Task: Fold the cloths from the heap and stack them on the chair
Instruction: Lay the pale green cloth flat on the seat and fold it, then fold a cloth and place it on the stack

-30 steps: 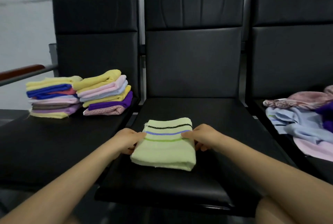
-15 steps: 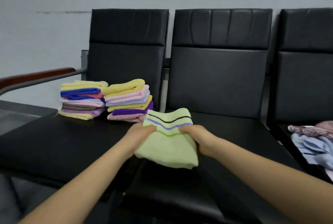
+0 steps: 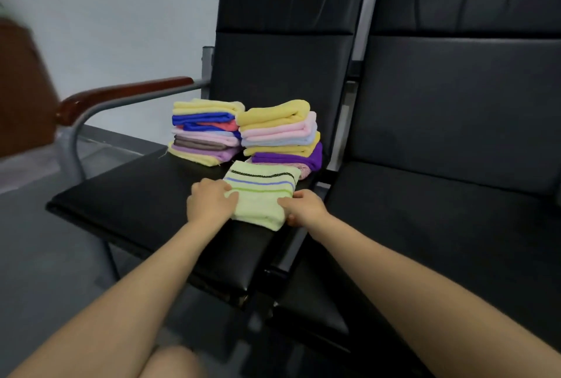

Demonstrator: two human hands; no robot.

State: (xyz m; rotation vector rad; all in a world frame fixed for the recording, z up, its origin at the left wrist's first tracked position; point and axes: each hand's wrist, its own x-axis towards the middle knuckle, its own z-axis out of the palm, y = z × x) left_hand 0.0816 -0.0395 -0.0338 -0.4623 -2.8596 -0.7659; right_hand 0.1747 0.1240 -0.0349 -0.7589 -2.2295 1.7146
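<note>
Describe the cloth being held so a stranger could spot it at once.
Look at the left black chair with the wooden armrest. In front of two stacks of folded cloths, both hands grip one folded cloth. Only it is pale green with black, blue and green stripes.

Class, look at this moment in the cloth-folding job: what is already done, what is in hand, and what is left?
Done: two stacks of folded cloths sit at the back of the left chair seat. In hand: the left hand and right hand grip a folded green striped cloth low over that seat, in front of the stacks. Left: placing it on a stack. The heap is out of view, so how many cloths remain cannot be told.
</note>
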